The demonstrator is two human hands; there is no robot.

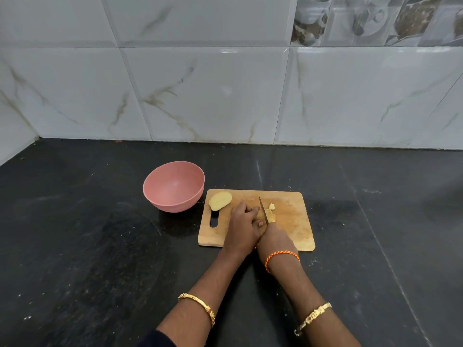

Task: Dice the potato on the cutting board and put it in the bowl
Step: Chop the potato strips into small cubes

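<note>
Right hand (275,237) is closed around the knife (263,209); left hand (244,221) presses curled over the potato (271,216) on the board (288,221) — fingertips tucked back from the blade; cut evenly; one half (220,201) waits near the empty bowl (160,196).

A single head-worn wide-angle camera looks forward and down from the near edge of the dark desk (87,246), facing the tiled wall (200,96) along its far edge. It sits close above, with both forearms entering from the bottom of the view.
</note>
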